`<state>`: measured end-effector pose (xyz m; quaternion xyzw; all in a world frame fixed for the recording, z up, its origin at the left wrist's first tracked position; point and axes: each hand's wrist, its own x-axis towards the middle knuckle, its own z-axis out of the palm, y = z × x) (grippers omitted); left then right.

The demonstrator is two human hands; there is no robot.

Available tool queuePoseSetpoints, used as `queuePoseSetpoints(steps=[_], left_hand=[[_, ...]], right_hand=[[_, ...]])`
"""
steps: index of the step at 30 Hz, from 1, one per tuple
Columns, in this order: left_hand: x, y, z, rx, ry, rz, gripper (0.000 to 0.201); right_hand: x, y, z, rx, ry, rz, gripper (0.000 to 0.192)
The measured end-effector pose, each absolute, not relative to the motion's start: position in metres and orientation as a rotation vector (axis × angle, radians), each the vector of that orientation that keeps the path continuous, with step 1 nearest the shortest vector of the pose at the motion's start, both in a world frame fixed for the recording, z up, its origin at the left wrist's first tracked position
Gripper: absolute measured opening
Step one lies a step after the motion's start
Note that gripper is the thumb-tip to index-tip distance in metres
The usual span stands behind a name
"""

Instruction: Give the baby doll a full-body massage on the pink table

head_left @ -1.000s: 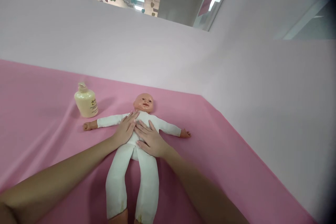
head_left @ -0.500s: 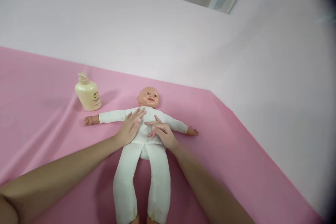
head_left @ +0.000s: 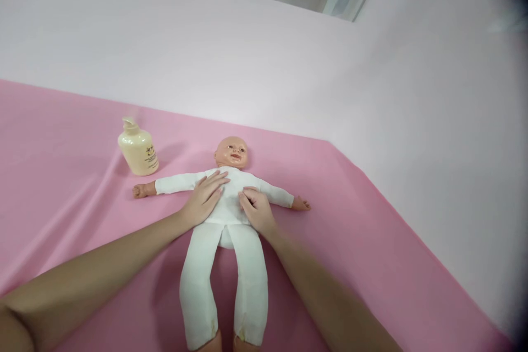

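I saw a baby doll (head_left: 229, 198) lying face-up on a pink cloth-covered table (head_left: 371, 242), near the back edge, its arms spread wide and its legs pointing toward the near edge. Its head was smooth, glossy plastic; its body wore a soft, slightly wrinkled white suit. My left hand (head_left: 204, 198) lay flat and open on the doll's chest, fingers spread, gripping nothing. My right hand (head_left: 256, 208) rested beside it on the torso with fingers curled inward, pinching at the white fabric. A squat, rounded cream pump bottle (head_left: 138, 147) stood upright toward the back-left, just beyond the doll's outstretched hand. The cloth there showed long creases.
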<state>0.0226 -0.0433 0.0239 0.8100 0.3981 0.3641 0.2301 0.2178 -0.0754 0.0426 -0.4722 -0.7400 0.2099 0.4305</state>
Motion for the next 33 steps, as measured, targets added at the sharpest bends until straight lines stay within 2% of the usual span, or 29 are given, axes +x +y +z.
queuePoseSetpoints(steps=[5, 9, 13, 19, 27, 33], left_hand=[[0.022, -0.044, 0.021, 2.281, 1.101, 1.068, 0.038], [0.020, -0.046, 0.024, 2.401, 0.948, 1.051, 0.036], [0.018, -0.049, 0.032, 2.518, 0.787, 0.994, 0.034], [0.018, -0.051, 0.041, 2.530, 0.622, 0.855, 0.036], [0.018, -0.039, 0.027, 2.300, 0.892, 0.962, 0.038], [0.015, -0.029, 0.019, 2.182, 1.113, 0.981, 0.045]], right_hand=[[0.222, -0.078, 0.040, -1.125, -1.902, 0.370, 0.016], [0.227, -0.078, 0.039, -1.019, -2.056, 0.308, 0.045], [0.230, -0.078, 0.041, -1.001, -2.204, 0.278, 0.058], [0.227, -0.076, 0.046, -1.165, -2.327, 0.403, 0.055], [0.234, -0.064, 0.031, -1.357, -2.013, 0.574, 0.054], [0.236, -0.059, 0.024, -1.420, -1.908, 0.541, 0.055]])
